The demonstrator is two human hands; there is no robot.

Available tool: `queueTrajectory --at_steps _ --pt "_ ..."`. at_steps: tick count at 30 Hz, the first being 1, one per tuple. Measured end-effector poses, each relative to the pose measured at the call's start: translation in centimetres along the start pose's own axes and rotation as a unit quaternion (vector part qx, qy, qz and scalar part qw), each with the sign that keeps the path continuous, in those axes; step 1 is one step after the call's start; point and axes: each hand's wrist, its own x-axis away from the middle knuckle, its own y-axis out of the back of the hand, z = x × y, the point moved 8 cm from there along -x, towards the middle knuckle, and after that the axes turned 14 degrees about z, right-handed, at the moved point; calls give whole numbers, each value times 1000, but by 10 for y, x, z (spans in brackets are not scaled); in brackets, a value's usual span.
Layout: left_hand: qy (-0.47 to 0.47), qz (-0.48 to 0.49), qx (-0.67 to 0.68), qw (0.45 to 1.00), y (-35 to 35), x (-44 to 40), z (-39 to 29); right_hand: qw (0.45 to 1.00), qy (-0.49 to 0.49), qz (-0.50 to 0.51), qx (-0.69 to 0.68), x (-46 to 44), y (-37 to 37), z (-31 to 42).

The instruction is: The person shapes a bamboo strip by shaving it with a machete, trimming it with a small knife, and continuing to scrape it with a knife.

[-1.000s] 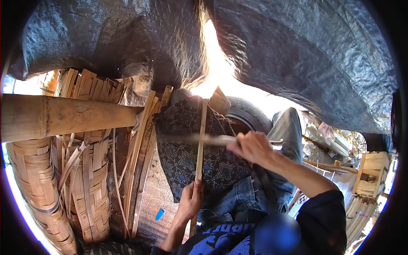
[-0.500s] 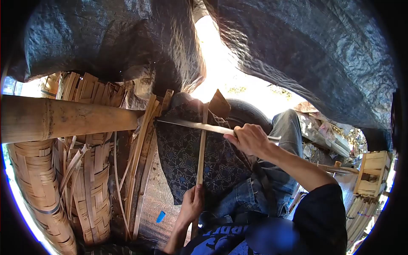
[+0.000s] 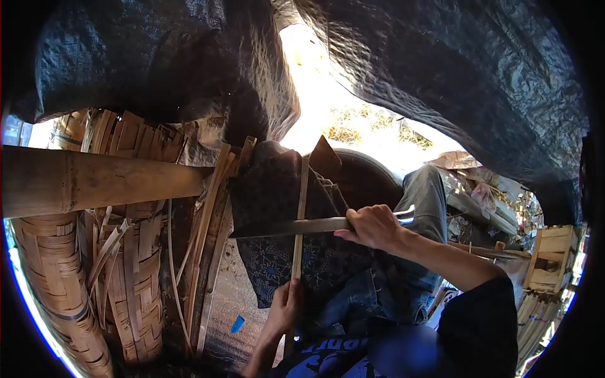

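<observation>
My left hand (image 3: 284,307) is closed round the lower part of a narrow bamboo strip (image 3: 301,195), which runs upright over a dark patterned cloth (image 3: 268,261) on my lap. My right hand (image 3: 373,228) grips a long knife (image 3: 287,227) by its handle. The blade lies across the strip, above my left hand, and points left. The handle's pale end shows to the right of my fist.
A thick bamboo pole (image 3: 113,179) juts in from the left above woven bamboo rolls (image 3: 57,277). Split bamboo pieces (image 3: 205,239) lean beside the cloth. A tyre (image 3: 372,170) lies ahead, a wooden crate (image 3: 549,258) at right, a dark tarp (image 3: 454,75) overhead.
The knife blade first went up along the strip, then came down it toward my left hand, my right hand lowering with it. My left hand has stayed nearly in place on the strip.
</observation>
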Motion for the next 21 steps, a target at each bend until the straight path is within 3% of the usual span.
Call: queueTrajectory --at_steps 1,2,5,7,10,12,14,15,16,19,21 --pt "3 1 0 1000 -2 1 0 999 -19 -12 25 -3 6 -7" --pt "6 -7 -7 1000 -3 4 -3 990 -48 -104 83 -10 18 -18" --pt "0 -14 -22 1000 -1 1 -6 991 -47 -114 58 -28 31 -31" --pt "2 -16 -22 1000 1 3 -2 998 -63 -31 3 -29 22 -20" --pt "4 -7 30 1000 0 -4 -1 999 23 -6 48 -9 12 5" --pt "-20 -16 -23 999 -2 3 2 998 19 -14 52 -20 3 -10" --pt "-2 -20 -31 999 -3 8 3 986 -127 -90 62 -37 22 -55" --pt "-7 -15 -43 999 -4 9 6 988 -137 -68 -17 -45 18 -74" --pt "-10 -12 -54 998 -3 7 4 988 -136 -72 -17 -43 15 -81" --pt "-19 -19 -12 1000 -1 3 4 977 -26 -210 35 -5 14 -53" --pt "-8 -8 12 1000 -6 3 3 984 -65 -163 -19 2 21 -54"
